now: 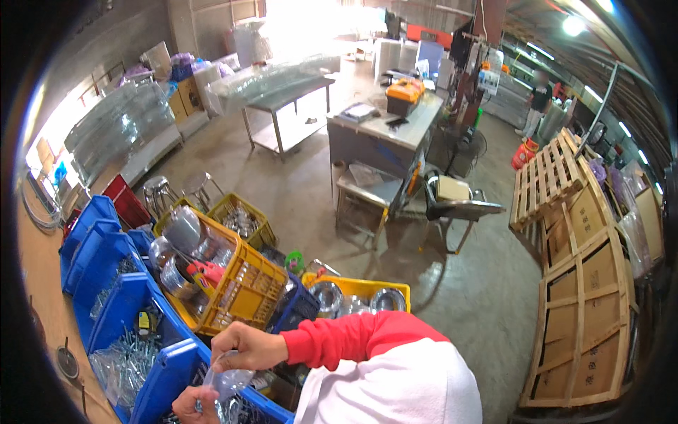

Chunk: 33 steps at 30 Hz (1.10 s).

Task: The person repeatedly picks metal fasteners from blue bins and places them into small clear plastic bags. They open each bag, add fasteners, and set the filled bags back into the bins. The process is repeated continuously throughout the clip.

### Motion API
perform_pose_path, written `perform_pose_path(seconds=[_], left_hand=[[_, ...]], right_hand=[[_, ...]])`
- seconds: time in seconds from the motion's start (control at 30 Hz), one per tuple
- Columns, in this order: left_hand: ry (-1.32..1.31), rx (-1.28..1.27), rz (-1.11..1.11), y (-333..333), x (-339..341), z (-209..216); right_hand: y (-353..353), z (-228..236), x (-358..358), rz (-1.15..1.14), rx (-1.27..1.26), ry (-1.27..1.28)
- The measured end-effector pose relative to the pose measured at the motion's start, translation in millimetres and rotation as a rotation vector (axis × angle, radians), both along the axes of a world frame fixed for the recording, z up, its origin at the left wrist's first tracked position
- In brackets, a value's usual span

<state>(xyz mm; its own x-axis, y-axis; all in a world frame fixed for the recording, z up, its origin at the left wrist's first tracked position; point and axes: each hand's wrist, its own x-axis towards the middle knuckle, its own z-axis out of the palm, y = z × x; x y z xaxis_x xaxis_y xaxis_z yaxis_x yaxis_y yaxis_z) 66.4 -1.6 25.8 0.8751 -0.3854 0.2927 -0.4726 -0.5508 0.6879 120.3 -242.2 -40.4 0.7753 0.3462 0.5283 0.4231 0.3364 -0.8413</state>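
A clear plastic bag (232,381) is between my two hands, over the nearest blue bin. My right hand (248,346), coming from the red sleeve, pinches the bag's upper edge between thumb and fingers. Lower down, my left hand (198,405) has its fingers closed on the side of the same bag. Shiny metal pieces show around the bag's lower part; I cannot make out whether they lie inside it or behind it. Beside my hands stands another blue bin (171,367), holding loose bolts (134,357) and a clear bag.
More blue bins (90,237) line the wooden bench (44,297) at left. A tilted yellow crate (244,290) holds wire coils; a yellow tray (395,290) stands nearby. Beyond are a metal desk (371,141) and chair (462,205). Crated cartons (583,297) stand at right; a person (540,99) stands far back.
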Motion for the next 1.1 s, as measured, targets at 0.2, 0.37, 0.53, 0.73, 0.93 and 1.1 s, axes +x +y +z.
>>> perform_pose_path(seconds=[0.2, 0.37, 0.53, 0.73, 0.93, 1.1], left_hand=[[-0.135, -0.015, -0.060, -8, -1, -2], [-0.167, -0.061, -0.023, -2, 5, -6], [-0.146, -0.149, 0.038, -4, 6, -7], [-0.164, -0.257, 0.039, 9, 3, -2], [-0.310, -0.252, 0.206, 18, 7, 4], [-0.447, -0.316, 0.440, 29, 17, 4]], right_hand=[[-9, 1, 1, 0.010, 0.017, 0.037], [-5, 2, -2, 0.120, 0.063, 0.140], [-10, 19, 2, -0.132, -0.162, -0.140], [0, 38, 24, 0.013, -0.125, 0.118], [38, 57, 82, 0.063, -0.031, -0.040], [96, 80, 128, 0.123, -0.010, -0.151]])
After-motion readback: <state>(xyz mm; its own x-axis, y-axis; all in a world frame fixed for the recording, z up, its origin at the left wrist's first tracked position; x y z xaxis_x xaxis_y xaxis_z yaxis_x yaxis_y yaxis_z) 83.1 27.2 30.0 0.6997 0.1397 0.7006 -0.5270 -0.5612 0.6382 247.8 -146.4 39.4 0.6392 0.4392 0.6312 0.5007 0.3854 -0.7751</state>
